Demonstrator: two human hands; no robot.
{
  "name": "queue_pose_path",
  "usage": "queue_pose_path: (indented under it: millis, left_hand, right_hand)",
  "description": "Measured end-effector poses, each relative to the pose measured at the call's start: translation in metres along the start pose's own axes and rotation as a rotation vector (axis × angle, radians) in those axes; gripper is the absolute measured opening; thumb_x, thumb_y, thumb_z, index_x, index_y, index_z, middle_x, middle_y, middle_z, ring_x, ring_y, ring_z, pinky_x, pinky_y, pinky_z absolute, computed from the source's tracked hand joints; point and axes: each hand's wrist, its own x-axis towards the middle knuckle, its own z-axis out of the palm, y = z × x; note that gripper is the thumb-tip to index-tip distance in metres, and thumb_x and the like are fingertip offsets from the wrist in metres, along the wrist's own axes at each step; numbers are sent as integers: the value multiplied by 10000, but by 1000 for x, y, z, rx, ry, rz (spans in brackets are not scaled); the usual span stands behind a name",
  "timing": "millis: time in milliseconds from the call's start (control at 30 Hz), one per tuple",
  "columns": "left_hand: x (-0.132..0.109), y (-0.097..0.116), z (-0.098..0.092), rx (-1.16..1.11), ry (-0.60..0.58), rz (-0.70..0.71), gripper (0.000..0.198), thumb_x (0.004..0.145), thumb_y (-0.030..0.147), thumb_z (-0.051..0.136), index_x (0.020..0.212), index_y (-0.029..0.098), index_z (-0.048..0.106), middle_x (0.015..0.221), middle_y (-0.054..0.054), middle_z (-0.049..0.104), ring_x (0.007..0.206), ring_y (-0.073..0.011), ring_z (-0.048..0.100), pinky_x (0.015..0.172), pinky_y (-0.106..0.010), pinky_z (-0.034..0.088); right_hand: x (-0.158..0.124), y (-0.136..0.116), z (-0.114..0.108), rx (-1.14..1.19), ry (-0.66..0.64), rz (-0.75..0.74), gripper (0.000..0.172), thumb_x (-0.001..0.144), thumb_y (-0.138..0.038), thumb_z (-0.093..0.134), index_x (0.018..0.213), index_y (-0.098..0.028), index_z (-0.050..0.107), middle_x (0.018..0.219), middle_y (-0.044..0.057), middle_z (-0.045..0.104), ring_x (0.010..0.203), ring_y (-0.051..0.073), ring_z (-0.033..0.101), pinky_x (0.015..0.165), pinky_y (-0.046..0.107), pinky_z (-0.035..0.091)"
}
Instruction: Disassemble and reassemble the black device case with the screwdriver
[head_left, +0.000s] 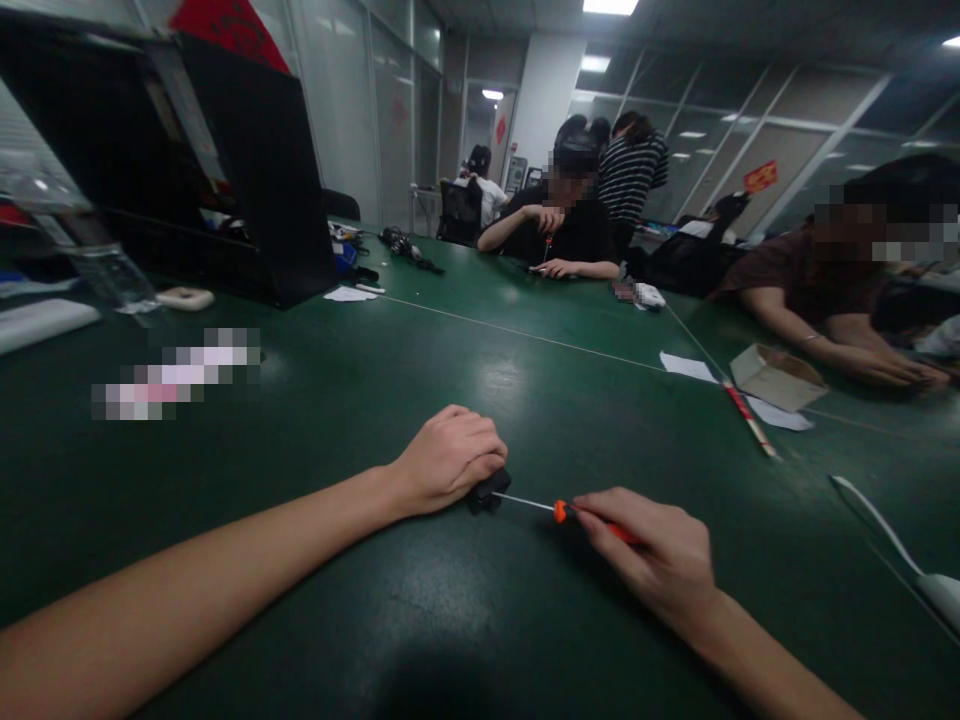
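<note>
Near the middle of the green table (315, 400), my left hand (455, 455) is closed over a small black part (491, 490) and holds it down on the tabletop. To its right, my right hand (656, 550) grips the orange and black handle of a screwdriver (560, 511). The thin metal shaft points left, and its tip meets the black part at its right side. Whether the tip sits in a screw is too small to tell.
A large black case (255, 170) and a plastic bottle (105, 240) stand at the left. An open cardboard box (778, 377) and paper slips (687, 367) lie at the right. Two people sit across the table, at the back (592, 220) and at the right (795, 280).
</note>
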Motion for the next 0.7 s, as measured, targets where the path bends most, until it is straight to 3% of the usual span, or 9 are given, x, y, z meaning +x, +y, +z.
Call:
queue_pose_path:
  millis: [167,300,367,533,700]
  left_hand:
    - [0,1,1,-30,19,3,515,1024,457,181,901,189,604,890,-50,671,863,-198,588,886,-363,352]
    - [-1,0,2,-70,58,-9,517,1018,492,204,903,182,601,874,-49,680,849,-196,599,881,-360,362]
    - [-1,-1,3,-78,78,-4,534,1014,512,199,894,180,600,862,-50,680,836,-196,601,877,-361,366]
    - [-2,1,4,-89,122,-18,564,1009,533,176,875,179,594,832,-44,672,793,-189,595,853,-360,376]
    - [-2,5,5,-81,148,-79,616,992,576,133,856,181,587,820,-44,661,780,-191,581,838,-360,381]
  right_hand:
    - [-2,16,0,-158,-135,-112,207,919,-337,597,981,-202,742,723,52,741,555,143,658,523,237,479]
    - [-4,27,5,-295,-351,-204,233,935,-357,588,1000,-183,728,696,49,716,567,154,643,535,244,442]
    - [-4,30,8,-329,-393,-226,259,976,-338,521,1017,-157,701,731,56,708,597,157,648,546,245,440]
    - [-4,24,7,-391,-301,-281,306,1007,-320,448,1105,-120,656,749,53,699,567,141,636,513,235,423]
    - [-9,-4,11,-518,-175,-324,263,975,-265,519,1144,-115,654,681,34,696,459,136,603,466,258,396]
